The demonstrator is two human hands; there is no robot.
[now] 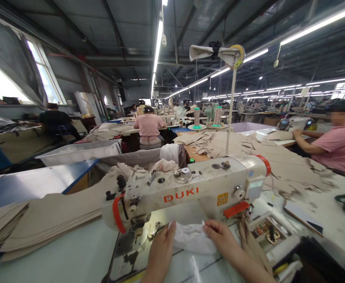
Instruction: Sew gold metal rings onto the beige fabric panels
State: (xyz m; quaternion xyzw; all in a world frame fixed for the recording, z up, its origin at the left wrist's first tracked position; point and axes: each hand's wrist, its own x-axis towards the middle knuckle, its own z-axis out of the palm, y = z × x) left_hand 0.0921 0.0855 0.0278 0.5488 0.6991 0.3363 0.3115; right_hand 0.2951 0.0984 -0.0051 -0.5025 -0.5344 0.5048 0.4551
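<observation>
Both my hands hold a small piece of white fabric [192, 237] on the bed of a white sewing machine [190, 190] marked DUKI. My left hand [162, 247] grips the fabric's left edge, just right of the needle and presser foot [155, 229]. My right hand [222, 237] pinches the fabric's right edge, fingers pressed together on it. The fabric lies flat between the two hands, under the machine's arm.
Stacks of beige cut fabric [43, 218] lie to the left on the table, more beige pieces [278, 165] behind the machine. A small tray of tools [268, 232] sits to the right. A person in pink [337, 143] works at right; others sit farther back.
</observation>
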